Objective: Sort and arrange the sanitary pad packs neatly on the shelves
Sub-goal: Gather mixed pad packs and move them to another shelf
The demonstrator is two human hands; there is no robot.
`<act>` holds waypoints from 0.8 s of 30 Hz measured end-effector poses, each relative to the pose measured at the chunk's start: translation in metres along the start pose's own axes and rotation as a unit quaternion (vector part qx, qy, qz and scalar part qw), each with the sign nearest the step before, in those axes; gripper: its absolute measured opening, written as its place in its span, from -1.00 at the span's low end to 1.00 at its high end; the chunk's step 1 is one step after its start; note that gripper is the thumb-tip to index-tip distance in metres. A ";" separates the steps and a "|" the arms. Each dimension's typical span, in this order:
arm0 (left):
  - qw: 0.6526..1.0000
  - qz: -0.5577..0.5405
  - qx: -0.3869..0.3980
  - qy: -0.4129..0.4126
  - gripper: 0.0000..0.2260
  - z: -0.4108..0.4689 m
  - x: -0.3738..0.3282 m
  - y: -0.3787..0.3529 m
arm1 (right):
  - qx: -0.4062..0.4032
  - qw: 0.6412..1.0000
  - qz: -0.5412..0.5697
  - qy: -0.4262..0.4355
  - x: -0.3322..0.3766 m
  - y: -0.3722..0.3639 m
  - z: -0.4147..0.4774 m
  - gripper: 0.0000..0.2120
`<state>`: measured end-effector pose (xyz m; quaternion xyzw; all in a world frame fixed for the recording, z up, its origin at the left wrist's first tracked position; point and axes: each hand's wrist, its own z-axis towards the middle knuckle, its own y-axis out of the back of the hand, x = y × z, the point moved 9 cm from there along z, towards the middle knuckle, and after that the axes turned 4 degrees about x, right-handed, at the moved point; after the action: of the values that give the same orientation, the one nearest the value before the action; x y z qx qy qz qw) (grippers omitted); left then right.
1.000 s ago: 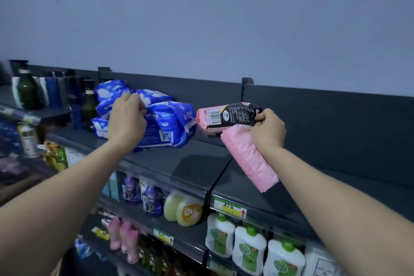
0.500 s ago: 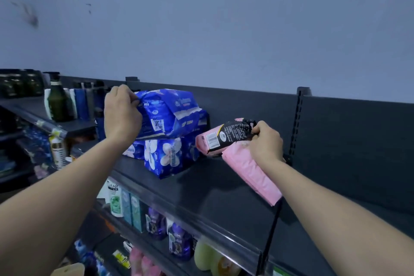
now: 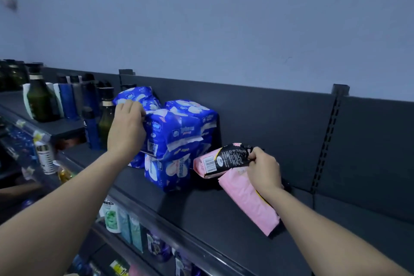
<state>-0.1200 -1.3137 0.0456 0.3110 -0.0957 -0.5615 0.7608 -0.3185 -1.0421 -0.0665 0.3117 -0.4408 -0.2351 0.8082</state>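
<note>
Bottles [image 3: 40, 101] far left, then left hand [image 3: 126, 129] curled on the top-left edge of the blue pack stack [image 3: 177, 141] set back on the top shelf [image 3: 201, 215], right hand [image 3: 264, 170] gripping a pink-and-black pack [image 3: 224, 160] just beside the stack plus a pink pack [image 3: 248, 204] angled down over bare shelf deck.

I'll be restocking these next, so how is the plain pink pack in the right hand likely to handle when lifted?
Probably light: the right hand pinches the pink pack together with a black-and-pink pack. Likely soft but not floppy, since it hangs from one end in a straight slab. Its smooth wrapper may slide easily on the shelf.
</note>
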 end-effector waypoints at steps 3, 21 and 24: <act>0.996 0.076 0.033 -0.011 -0.88 0.007 0.004 -0.010 | 0.006 1.000 0.010 -0.008 0.005 -0.011 0.002 -0.76; 0.935 -0.254 0.237 0.073 -0.48 0.017 0.034 -0.047 | 0.097 0.985 -0.111 -0.095 -0.005 -0.027 0.006 -0.77; 0.918 -0.308 0.233 0.091 -0.60 0.026 0.039 -0.046 | 0.106 0.983 -0.113 -0.096 -0.005 -0.027 0.006 -0.78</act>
<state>-0.1557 -1.3674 0.0313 0.5433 -0.0540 -0.6989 0.4620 -0.3293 -1.0592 -0.0863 0.4195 -0.5006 -0.3056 0.6928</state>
